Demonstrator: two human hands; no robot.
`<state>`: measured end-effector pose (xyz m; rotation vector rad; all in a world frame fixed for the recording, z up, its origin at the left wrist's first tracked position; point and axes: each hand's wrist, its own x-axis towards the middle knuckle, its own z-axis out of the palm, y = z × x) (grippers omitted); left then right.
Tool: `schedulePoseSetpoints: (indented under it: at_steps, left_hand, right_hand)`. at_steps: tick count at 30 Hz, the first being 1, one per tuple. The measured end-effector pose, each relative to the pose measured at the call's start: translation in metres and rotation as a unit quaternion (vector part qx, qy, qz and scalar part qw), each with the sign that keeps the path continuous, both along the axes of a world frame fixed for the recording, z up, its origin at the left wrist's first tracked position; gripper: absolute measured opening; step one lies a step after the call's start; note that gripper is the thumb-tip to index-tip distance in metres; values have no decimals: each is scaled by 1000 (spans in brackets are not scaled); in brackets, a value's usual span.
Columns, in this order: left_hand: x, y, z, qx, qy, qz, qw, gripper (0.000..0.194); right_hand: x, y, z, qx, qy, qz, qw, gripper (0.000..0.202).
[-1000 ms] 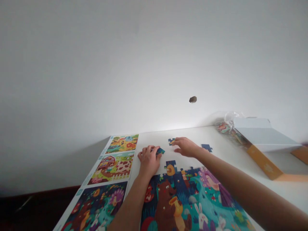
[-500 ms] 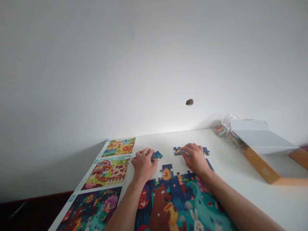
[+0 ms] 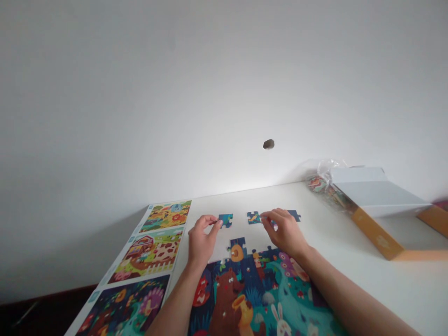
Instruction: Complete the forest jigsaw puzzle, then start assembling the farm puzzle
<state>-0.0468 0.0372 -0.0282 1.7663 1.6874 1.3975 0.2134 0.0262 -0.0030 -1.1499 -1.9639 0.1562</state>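
My left hand [image 3: 203, 237] pinches a blue-green puzzle piece [image 3: 226, 220] by its left side, just above the white table. My right hand [image 3: 283, 229] is closed, thumb and fingertips at the right edge of a blue puzzle piece [image 3: 253, 217] with an orange shape on it. More dark blue puzzle pieces [image 3: 294, 215] show behind the right hand; whether they join the gripped one is hidden. Nearer to me lies a partly assembled jigsaw puzzle [image 3: 255, 296] with a bear and a rabbit. A piece with a yellow round shape [image 3: 237, 250] sticks up from its top edge.
A printed picture sheet [image 3: 163, 249] with several scenes lies along the table's left side. At the right stands an orange and white open box [image 3: 376, 233], with a clear plastic bag [image 3: 324, 182] of colourful pieces beside it. The wall [image 3: 210, 116] rises behind the table [image 3: 357, 284].
My left hand has turned and now pinches a single piece, which shows more fully. The right hand has stayed at about the same pieces. The whole view has shifted slightly.
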Motion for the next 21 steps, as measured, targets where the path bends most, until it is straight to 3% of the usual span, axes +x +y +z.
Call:
schedulePoseSetpoints:
  at_steps: [4,7,9,14,21]
  left_hand:
    - [12,-9,10,-41,-66,-97,992,22]
    - [23,-18,15,-73,-29,-196,978,19]
    - [28,-22,16,-70,25,-228,971,16]
    - [28,-23,16,-21,129,-211,969,22]
    - [30,-22,12,-33,197,-214,956,25]
  right_hand:
    - [-9,-6,-3,-72,41,74,994,16]
    - [-15,-10,-5,-132,69,98,984,17]
    - [-17,-10,-5,-167,77,103,978,16]
    - [-16,-7,-8,-213,63,73,972,27]
    - [-14,-3,-20,-189,-21,58,980,21]
